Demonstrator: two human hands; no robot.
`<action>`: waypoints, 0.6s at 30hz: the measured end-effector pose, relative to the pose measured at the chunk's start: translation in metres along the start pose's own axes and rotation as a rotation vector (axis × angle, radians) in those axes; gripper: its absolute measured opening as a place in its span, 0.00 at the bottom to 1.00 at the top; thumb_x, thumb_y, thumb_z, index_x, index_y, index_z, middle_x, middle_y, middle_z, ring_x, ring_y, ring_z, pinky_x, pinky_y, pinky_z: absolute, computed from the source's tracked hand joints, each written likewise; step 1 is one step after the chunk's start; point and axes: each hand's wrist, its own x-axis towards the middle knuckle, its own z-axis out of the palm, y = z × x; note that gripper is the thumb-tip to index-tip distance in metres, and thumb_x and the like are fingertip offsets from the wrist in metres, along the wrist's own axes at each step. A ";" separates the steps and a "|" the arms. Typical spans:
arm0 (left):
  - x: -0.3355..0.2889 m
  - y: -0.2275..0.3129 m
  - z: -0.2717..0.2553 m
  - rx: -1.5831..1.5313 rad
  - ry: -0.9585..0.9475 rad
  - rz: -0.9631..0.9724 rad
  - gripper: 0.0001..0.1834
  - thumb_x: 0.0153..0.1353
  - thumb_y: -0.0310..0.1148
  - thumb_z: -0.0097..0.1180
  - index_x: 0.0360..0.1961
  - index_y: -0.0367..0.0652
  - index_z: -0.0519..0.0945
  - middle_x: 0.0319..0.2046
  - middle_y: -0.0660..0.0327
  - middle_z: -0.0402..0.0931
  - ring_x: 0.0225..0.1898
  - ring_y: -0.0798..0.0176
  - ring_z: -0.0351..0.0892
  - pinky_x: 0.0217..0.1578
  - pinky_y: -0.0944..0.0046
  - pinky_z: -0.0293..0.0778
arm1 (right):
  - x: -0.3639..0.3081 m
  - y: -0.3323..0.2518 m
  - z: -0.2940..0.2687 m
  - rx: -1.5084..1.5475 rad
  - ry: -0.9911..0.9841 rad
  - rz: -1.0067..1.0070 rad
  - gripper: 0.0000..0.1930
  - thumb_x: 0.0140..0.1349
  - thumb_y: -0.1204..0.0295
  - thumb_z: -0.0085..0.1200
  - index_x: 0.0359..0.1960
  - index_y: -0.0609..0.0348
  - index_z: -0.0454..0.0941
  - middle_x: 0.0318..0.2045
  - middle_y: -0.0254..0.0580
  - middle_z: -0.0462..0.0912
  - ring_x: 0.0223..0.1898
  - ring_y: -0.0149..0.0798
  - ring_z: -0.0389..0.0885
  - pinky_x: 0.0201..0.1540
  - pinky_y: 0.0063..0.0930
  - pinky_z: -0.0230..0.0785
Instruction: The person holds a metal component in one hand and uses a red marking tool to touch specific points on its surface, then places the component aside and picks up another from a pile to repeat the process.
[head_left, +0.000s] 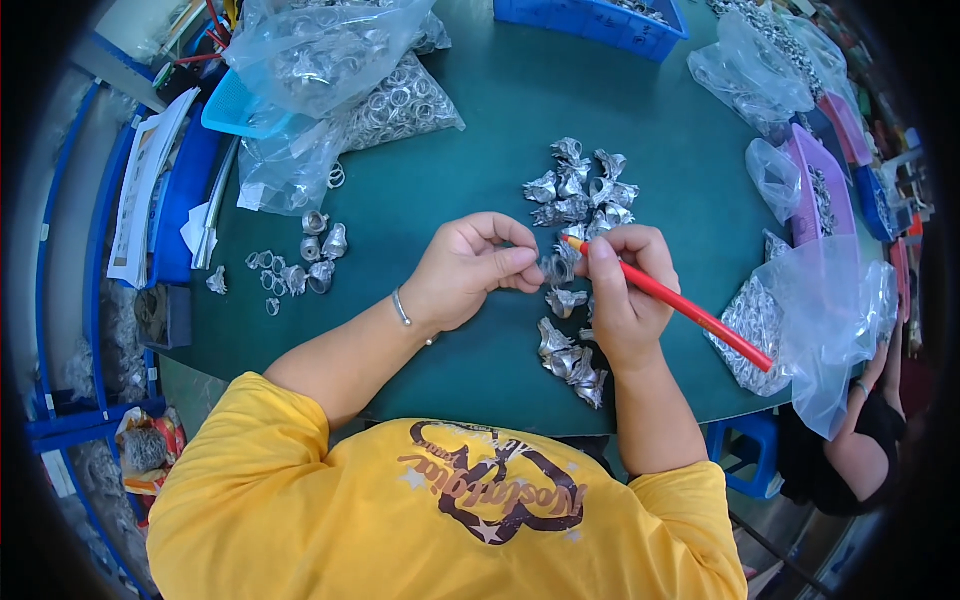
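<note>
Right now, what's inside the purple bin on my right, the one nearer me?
Small silvery metal pieces show inside the purple bin. They cover its bottom, so I can't tell what lies beneath them.

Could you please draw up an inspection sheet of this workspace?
Surface: dark green table.
Job's things: silvery metal parts, clustered centre-right; smaller group, left; red pencil-shaped tool.
Clutter: bagged metal rings, far left; blue tray, far side; purple tray, right.
Hands: left hand, fingers at a metal part, grip unclear; right hand holds the red tool.
Cables: nothing seen.
Surroundings: blue shelving, left; blue stool and another person, right.
</note>
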 end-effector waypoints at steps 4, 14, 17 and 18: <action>0.003 -0.007 0.000 0.196 0.050 0.132 0.09 0.57 0.22 0.58 0.40 0.39 0.76 0.40 0.60 0.73 0.32 0.70 0.78 0.35 0.71 0.76 | 0.004 0.000 0.002 0.002 -0.053 0.018 0.03 0.60 0.79 0.52 0.31 0.65 0.73 0.25 0.42 0.79 0.24 0.29 0.77 0.26 0.18 0.68; 0.006 -0.010 -0.003 1.121 0.108 0.492 0.18 0.49 0.18 0.62 0.43 0.38 0.77 0.38 0.61 0.69 0.26 0.71 0.69 0.28 0.73 0.69 | 0.006 -0.001 -0.002 -0.007 -0.018 -0.021 0.05 0.63 0.75 0.51 0.35 0.66 0.72 0.25 0.42 0.80 0.26 0.27 0.78 0.29 0.18 0.70; 0.003 -0.008 -0.002 0.819 0.112 0.294 0.14 0.54 0.19 0.59 0.44 0.37 0.76 0.43 0.59 0.71 0.32 0.73 0.74 0.31 0.75 0.73 | 0.006 -0.001 0.002 0.051 -0.068 0.045 0.05 0.61 0.76 0.53 0.36 0.65 0.74 0.26 0.43 0.80 0.27 0.30 0.79 0.31 0.20 0.71; 0.003 -0.008 0.000 0.561 0.118 0.164 0.14 0.56 0.19 0.57 0.45 0.37 0.74 0.45 0.59 0.71 0.35 0.73 0.76 0.33 0.74 0.74 | 0.006 0.000 0.002 0.058 -0.068 0.039 0.05 0.61 0.76 0.53 0.36 0.65 0.74 0.26 0.43 0.80 0.27 0.30 0.79 0.31 0.20 0.71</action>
